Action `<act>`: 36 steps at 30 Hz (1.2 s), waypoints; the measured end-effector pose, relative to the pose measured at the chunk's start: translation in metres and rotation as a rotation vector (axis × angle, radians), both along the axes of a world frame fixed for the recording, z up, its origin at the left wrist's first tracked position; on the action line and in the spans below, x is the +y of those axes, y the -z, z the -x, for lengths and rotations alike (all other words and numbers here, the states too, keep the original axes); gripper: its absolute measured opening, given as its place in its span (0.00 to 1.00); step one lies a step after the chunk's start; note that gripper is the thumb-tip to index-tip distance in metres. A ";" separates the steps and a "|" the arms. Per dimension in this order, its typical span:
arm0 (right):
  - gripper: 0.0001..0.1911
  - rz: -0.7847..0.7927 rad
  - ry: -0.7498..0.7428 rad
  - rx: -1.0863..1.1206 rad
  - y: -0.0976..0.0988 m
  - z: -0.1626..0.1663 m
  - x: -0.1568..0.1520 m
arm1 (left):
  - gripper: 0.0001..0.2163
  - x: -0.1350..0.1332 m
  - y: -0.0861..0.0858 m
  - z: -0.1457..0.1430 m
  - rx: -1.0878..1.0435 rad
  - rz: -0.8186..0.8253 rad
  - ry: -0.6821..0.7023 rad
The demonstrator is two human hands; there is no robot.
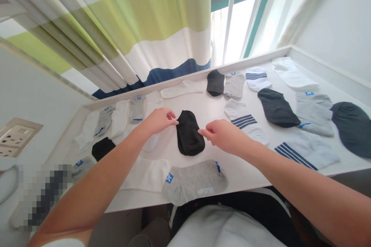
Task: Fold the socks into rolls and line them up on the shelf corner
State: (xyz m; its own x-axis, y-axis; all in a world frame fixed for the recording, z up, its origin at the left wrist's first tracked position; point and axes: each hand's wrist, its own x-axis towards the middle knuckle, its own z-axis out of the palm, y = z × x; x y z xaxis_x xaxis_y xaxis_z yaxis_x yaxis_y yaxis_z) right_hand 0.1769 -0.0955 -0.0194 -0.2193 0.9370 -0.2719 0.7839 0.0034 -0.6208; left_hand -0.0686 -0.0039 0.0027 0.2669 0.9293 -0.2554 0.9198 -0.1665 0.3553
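A pair of black socks [190, 133] lies in the middle of the white surface, one sock laid over the other with the lower one's edge showing at the left. My left hand [162, 120] pinches at the upper left edge of the socks, its fingers curled. At their right edge my right hand [218, 132] has thumb and forefinger together on the fabric, the other fingers folded in. Just in front lies a grey sock [195, 181] with a blue tag and the word HIPSTER. A white sock with dark stripes [246, 121] is right of my right hand.
More white, grey and black socks lie around, including a black sock [279, 108] at right and a grey sock [104, 120] at left. A raised rim [185, 79] borders the back of the surface. Behind hangs a striped curtain [171, 11]; a wall socket [19, 137] is at left.
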 end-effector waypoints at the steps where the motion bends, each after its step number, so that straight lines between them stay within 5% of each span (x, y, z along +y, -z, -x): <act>1: 0.24 -0.027 0.000 -0.053 0.003 0.000 0.002 | 0.10 -0.002 0.001 0.002 -0.011 0.001 0.001; 8: 0.14 0.029 -0.025 -0.193 0.013 0.013 -0.002 | 0.02 -0.006 0.015 0.005 -0.031 -0.059 0.040; 14: 0.07 -0.048 -0.036 -0.169 0.011 0.017 -0.015 | 0.08 -0.004 0.022 0.008 -0.089 -0.076 0.038; 18: 0.15 -0.215 -0.271 -0.068 0.011 0.012 -0.029 | 0.07 -0.001 0.025 0.008 -0.076 -0.073 0.083; 22: 0.12 -0.287 -0.429 -0.081 0.014 0.010 -0.034 | 0.06 0.001 0.027 0.007 -0.079 -0.085 0.090; 36: 0.05 -0.341 -0.386 0.009 0.015 0.023 -0.030 | 0.05 0.012 0.021 0.009 -0.057 -0.115 0.139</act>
